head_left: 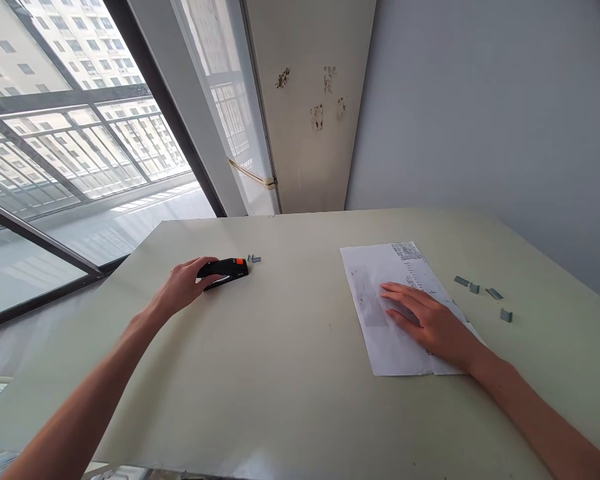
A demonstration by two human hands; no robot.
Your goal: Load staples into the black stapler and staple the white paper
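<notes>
My left hand (187, 283) is wrapped round the rear of a black stapler (230, 268) with an orange patch near its front. The stapler is at the table's left side, its nose pointing right. Just beyond that nose lie small grey staple strips (255, 259). On the right, my right hand (430, 320) rests flat on a white sheet of paper (375, 313), fingers stretched out and pointing left. Print shows along the sheet's upper right part; some of it is hidden beneath the hand.
Several short staple strips (494, 293) lie scattered right of the paper. The pale table (290, 393) meets a grey wall (480, 107) at the back right. A glass window (70, 133) with dark frames is at the left, beside a beige cabinet-like panel (310, 160) at the back.
</notes>
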